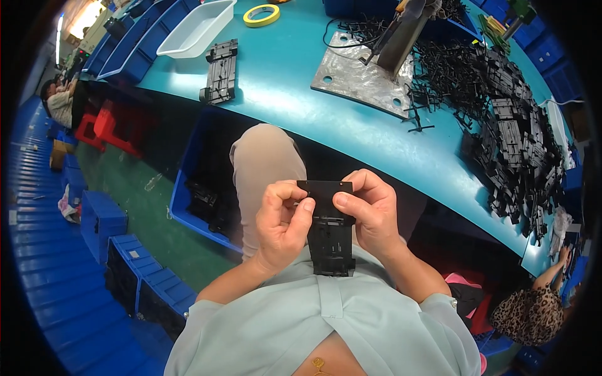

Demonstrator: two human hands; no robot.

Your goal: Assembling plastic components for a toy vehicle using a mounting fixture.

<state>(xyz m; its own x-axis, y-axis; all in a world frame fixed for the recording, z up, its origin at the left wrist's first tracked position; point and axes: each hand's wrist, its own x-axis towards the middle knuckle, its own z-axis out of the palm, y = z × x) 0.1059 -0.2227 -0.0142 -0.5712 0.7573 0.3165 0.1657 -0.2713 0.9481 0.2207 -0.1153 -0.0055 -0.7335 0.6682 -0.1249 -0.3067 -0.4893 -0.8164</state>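
Note:
Over my lap I hold a black plastic chassis (330, 241), which looks like the underside of a toy car. My left hand (283, 219) pinches its upper left edge between thumb and fingers. The upper right corner is gripped the same way by my right hand (371, 210). Its lower end hangs close to my shirt. A similar black chassis (221, 71) lies alone on the table, beyond my left hand.
A metal plate with an upright post (329, 72) stands on the teal table (276, 94). Piled chassis (511, 138) and thin black parts (448, 72) cover the right side. A white tray (195, 28) and yellow tape roll (261, 15) sit far left. Below is a blue bin (188, 216).

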